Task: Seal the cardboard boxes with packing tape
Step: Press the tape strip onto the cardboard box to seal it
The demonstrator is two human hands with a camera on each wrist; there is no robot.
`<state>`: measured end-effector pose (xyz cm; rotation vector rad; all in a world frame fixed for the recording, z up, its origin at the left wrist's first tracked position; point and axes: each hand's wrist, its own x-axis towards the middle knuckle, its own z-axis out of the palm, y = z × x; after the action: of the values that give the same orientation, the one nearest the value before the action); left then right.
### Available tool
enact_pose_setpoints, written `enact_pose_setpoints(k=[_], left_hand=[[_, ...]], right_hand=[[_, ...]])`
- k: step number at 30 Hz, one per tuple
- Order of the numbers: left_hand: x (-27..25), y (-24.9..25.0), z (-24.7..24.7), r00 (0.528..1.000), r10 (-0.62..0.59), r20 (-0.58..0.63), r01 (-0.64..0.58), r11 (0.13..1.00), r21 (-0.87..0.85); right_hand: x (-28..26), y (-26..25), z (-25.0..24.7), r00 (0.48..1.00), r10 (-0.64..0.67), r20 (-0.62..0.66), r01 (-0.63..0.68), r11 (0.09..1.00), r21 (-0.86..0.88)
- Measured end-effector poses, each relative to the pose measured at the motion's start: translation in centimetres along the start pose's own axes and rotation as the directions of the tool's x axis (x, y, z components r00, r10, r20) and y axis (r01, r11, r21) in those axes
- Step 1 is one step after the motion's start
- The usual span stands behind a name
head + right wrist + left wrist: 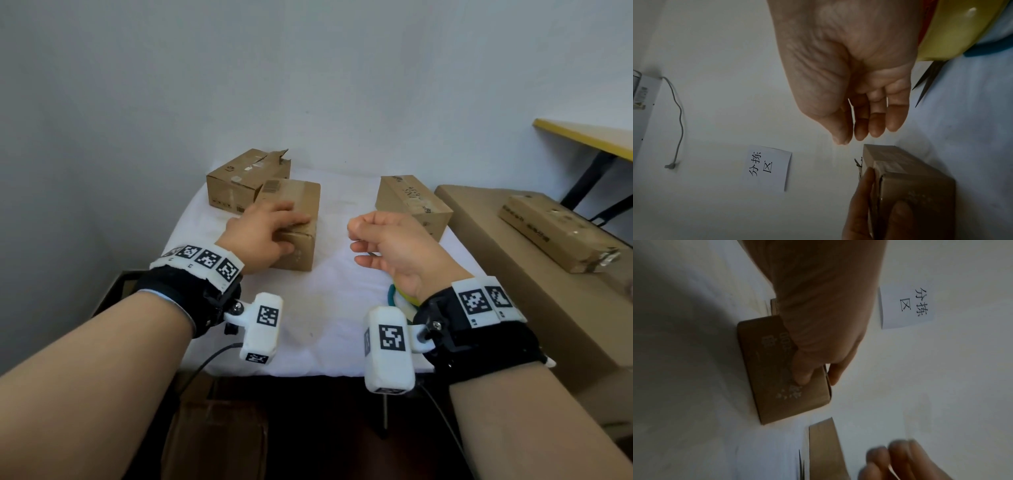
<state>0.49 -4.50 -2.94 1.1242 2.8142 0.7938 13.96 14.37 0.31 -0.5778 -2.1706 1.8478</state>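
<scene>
Left grip clasps the near box; right grip hangs relaxed, empty.

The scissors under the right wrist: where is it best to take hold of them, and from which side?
Probably by the handles, from the near side. The scissors lie on the white cloth with blades pointing away toward the boxes; their handles sit beneath the right hand, which holds nothing.

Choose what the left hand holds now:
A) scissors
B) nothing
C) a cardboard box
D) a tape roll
C: the left hand grips the near box, fingers on its top and thumb on its front face.
</scene>
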Motion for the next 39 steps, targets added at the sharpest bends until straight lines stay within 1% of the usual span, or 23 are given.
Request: enact_pose_setpoints(k=[3,8,11,13,14,15,16,17,18,19,22,24,26,29,33,39], left_hand=[[-0.6,1.8,0.2,0.999,-0.036,-0.031,0.04,0.993,0.111],[-2.7,4.8,0.6,0.996,-0.055,-0.07,0.072,0.962,0.264],[-3.0,5.6,0.1,0.995,-0.075,-0.06,0.089,0.952,0.294],[-2.9,5.6,-0.2,0.996,-0.09,-0.03,0.094,0.968,0.232],[-2.9,5.4,-0.4,0.996,-0.089,-0.019,0.091,0.981,0.171],[-2.8,5.3,-0.6,0.997,-0.082,-0.017,0.083,0.993,0.08],[-2.7,5.0,-0.9,0.997,-0.074,-0.022,0.073,0.996,-0.052],[-2.6,4.8,-1.0,0.997,-0.076,-0.027,0.068,0.975,-0.212],[-2.4,4.6,-1.2,0.995,-0.093,-0.025,0.078,0.93,-0.359],[-2.2,4.4,-1.4,0.992,-0.122,-0.021,0.098,0.879,-0.467],[-1.5,4.3,-1.9,0.981,-0.195,-0.015,0.141,0.759,-0.636],[-1.4,4.3,-2.2,0.982,-0.188,-0.018,0.125,0.72,-0.683],[-1.2,4.5,-2.3,0.988,-0.157,-0.003,0.111,0.715,-0.69],[-1.1,4.9,-2.1,0.993,-0.11,0.05,0.113,0.705,-0.7],[-0.7,5.2,-1.7,0.996,-0.067,0.059,0.089,0.744,-0.663],[-0.2,5.1,-1.2,0.998,-0.055,0.017,0.054,0.776,-0.629]], right_hand=[[0.1,0.2,0.0,1.0,0.022,0.009,-0.022,1.0,0.016],[0.1,0.2,0.0,0.998,0.056,0.007,-0.056,0.997,0.061],[0.1,0.3,0.0,0.996,0.088,0.001,-0.088,0.994,0.065],[0.0,0.5,0.0,0.994,0.108,0.003,-0.108,0.992,0.059],[0.0,0.6,-0.1,0.993,0.116,0.006,-0.117,0.992,0.056],[-0.1,0.7,-0.1,0.992,0.124,0.014,-0.125,0.991,0.052],[-0.1,0.8,0.0,0.991,0.131,0.024,-0.132,0.99,0.048],[-0.2,0.8,0.0,0.99,0.137,0.037,-0.139,0.989,0.046],[-0.2,0.9,0.1,0.989,0.142,0.048,-0.144,0.988,0.047],[-0.2,1.0,0.2,0.988,0.144,0.057,-0.147,0.988,0.048],[-0.2,1.1,0.7,0.986,0.148,0.082,-0.151,0.988,0.029],[-0.2,1.2,1.2,0.983,0.153,0.102,-0.155,0.988,0.007],[0.0,1.4,1.5,0.98,0.165,0.109,-0.165,0.986,-0.013],[0.2,1.6,1.7,0.976,0.189,0.108,-0.187,0.982,-0.026],[0.3,1.8,1.7,0.974,0.199,0.109,-0.198,0.98,-0.027],[0.2,2.2,1.8,0.971,0.208,0.115,-0.208,0.978,-0.014]])
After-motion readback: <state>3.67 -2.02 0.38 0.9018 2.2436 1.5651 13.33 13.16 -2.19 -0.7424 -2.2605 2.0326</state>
